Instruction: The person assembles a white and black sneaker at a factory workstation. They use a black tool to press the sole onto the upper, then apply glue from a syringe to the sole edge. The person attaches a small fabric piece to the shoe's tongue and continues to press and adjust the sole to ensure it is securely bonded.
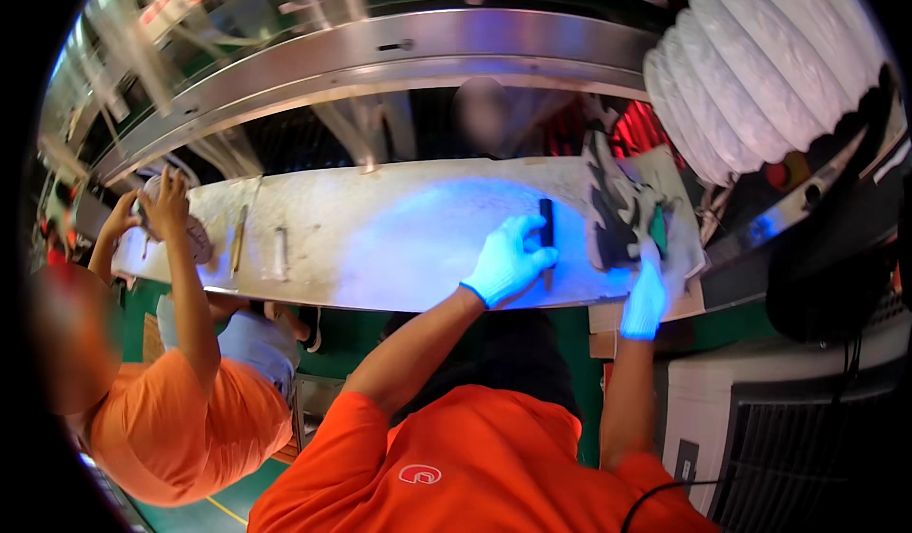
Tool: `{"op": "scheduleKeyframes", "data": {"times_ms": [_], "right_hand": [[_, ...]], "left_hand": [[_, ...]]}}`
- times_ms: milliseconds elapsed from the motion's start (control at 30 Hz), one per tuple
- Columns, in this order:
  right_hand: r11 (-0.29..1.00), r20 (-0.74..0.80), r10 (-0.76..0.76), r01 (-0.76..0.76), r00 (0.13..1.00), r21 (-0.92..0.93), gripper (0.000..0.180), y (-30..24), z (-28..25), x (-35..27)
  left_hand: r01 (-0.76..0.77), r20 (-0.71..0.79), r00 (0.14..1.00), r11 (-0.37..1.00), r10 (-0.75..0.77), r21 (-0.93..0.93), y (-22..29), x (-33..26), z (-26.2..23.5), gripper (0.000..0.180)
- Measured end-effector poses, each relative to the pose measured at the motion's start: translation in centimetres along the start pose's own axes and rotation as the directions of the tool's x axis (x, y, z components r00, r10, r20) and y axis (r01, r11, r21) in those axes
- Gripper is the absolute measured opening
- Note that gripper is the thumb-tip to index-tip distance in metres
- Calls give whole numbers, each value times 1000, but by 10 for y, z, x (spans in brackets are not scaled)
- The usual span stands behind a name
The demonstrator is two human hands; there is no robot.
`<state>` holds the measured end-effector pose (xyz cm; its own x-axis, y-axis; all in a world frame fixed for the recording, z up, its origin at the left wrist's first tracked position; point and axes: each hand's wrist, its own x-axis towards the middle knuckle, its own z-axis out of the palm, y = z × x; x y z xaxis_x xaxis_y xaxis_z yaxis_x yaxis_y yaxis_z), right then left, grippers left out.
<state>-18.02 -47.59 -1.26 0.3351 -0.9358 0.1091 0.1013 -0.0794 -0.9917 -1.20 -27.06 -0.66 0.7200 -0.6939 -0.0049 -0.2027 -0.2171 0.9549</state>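
My left hand, in a white knit glove lit blue, is closed around a slim black stick-like tool over the worktable. The tool's thin lower end shows below my thumb; its exact kind is unclear. To the right, a grey, black and white shoe is tilted up, toe away from me. My right hand, gloved too, grips the shoe at its near right side, and its fingertips are partly hidden there. A green patch shows beside the shoe, just above that hand.
The pale worktable carries a yellowish stick and a small clear tube. At left, a co-worker in orange holds a shoe. A metal rail runs behind; a white ribbed duct hangs at right.
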Motion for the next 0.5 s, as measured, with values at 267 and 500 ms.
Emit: {"op": "scheduleKeyframes", "data": {"times_ms": [267, 500], "right_hand": [[445, 668, -478, 813, 570, -376, 33, -16, 95, -87], [275, 778, -115, 772, 618, -572, 35, 48, 127, -15]], "left_hand": [[100, -374, 923, 995, -92, 0, -36, 24, -96, 50], [57, -416, 865, 771, 279, 635, -81, 172, -164, 61]]}}
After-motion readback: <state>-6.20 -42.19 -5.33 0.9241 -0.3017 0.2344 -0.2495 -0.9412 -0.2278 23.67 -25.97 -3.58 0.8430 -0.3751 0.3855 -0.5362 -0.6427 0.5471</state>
